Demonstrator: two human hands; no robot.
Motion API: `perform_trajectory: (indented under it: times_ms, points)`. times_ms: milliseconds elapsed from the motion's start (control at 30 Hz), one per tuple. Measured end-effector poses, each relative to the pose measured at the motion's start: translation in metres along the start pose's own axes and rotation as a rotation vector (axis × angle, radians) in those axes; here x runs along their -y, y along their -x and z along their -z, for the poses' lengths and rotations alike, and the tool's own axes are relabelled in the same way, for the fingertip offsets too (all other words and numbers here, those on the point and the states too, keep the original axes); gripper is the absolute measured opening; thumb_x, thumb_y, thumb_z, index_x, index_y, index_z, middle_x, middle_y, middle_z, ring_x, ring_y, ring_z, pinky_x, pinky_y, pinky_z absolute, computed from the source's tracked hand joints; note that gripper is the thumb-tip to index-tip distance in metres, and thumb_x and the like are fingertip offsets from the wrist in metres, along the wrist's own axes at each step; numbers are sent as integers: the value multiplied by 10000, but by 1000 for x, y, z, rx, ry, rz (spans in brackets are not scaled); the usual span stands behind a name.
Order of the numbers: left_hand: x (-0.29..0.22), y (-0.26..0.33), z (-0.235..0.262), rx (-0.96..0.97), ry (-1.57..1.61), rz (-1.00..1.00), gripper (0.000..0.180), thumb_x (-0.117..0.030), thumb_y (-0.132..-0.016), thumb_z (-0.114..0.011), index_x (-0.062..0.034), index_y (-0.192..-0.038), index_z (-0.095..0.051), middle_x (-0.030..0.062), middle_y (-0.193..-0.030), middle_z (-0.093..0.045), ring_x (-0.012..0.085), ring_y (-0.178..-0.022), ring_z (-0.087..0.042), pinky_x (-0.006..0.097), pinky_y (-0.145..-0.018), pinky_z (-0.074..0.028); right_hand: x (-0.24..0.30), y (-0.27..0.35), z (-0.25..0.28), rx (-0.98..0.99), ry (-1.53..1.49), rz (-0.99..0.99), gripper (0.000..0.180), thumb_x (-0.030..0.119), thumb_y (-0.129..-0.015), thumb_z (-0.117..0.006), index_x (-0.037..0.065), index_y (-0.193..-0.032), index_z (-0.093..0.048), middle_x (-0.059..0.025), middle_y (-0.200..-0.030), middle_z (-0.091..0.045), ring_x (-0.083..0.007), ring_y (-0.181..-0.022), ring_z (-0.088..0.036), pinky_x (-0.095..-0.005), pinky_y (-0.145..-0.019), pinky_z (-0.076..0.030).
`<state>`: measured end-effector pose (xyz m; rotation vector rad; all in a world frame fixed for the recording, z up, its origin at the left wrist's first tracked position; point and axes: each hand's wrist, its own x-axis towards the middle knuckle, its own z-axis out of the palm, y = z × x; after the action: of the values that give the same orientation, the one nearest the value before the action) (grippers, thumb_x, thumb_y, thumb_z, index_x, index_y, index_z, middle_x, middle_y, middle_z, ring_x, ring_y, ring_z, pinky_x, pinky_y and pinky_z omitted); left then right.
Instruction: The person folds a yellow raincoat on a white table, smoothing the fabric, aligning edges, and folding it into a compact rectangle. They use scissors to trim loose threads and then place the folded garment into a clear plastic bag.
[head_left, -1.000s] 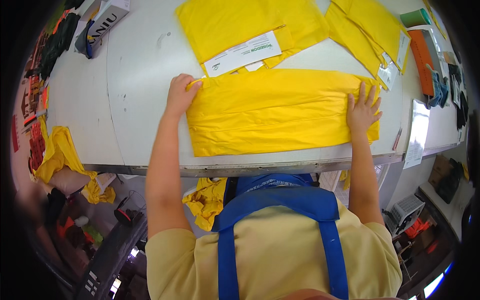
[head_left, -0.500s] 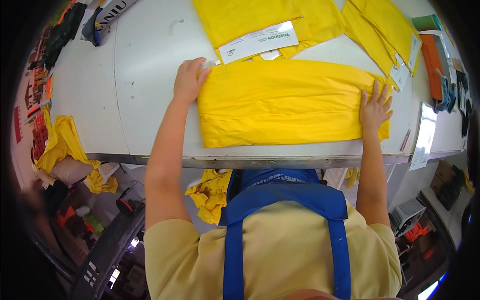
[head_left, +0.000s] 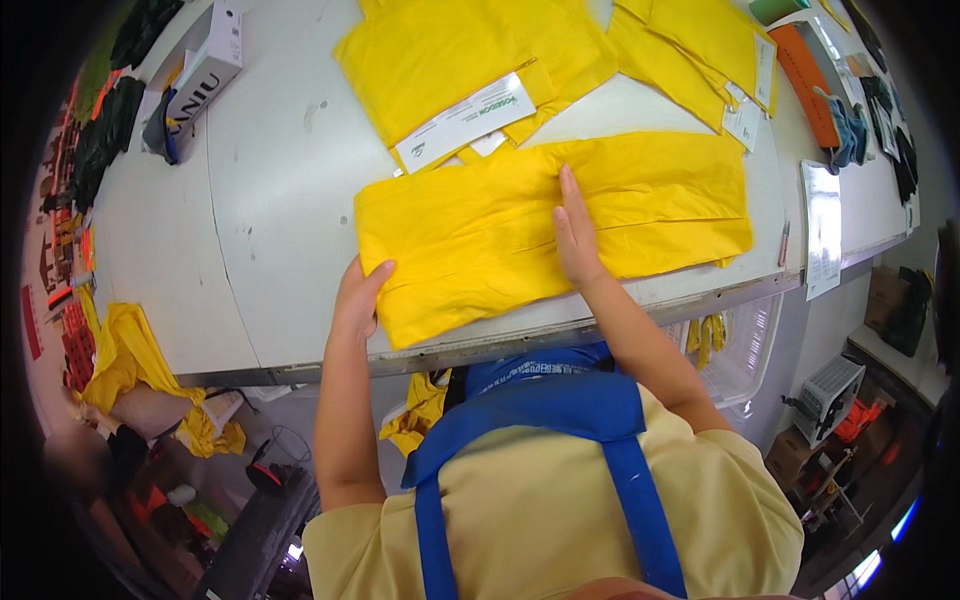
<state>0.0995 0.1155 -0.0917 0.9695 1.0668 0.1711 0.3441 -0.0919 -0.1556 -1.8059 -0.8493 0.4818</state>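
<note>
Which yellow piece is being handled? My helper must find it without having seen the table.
On the white table, look along the near edge in front of the person. The folded yellow garment lies there, left hand at its corner, right hand flat on its middle. Unlike the yellow pieces behind, no paper card lies on it.

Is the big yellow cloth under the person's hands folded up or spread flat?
Folded. The yellow cloth lies as a long band with layered edges and creases; the right hand presses its middle, the left hand holds its left end.

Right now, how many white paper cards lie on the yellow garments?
3: one long card on the top-middle garment, two small cards on the top-right pile. Others may be hidden underneath.
</note>
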Motion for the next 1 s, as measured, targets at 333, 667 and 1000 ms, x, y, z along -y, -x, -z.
perform_trajectory:
  times_ms: [333, 667, 1000]
  points:
    - [-89, 50, -301, 624, 105, -139, 463, -51, -778, -643, 4, -1159, -386, 125, -964, -554, 202, -747, -608, 320, -625, -527, -21, -11, -6, -106, -1305, -404, 525, 263, -979, -420, -18, -1410, -317, -190, -1457, -338, -302, -1361, -308, -354, -1113, -235]
    - [55, -17, -415, 849, -620, -870, 586, -167, -759, -681, 5, -1256, -423, 235, -1233, -505, 384, -1109, -515, 460, -941, -422, -25, 15, 26, -128, -1172, -455, 500, 262, -966, -451, 1, -1384, -364, -191, -1433, -370, -302, -1339, -340, -360, -1095, -268]
    - [96, -4, -234, 158, -862, -915, 895, -26, -686, -765, -110, -1425, -268, 222, -1377, -362, 414, -1258, -379, 418, -1055, -333, -30, 21, 47, -78, -743, -543, 476, 261, -953, -481, 19, -1358, -411, -191, -1409, -401, -301, -1318, -372, -366, -1077, -300]
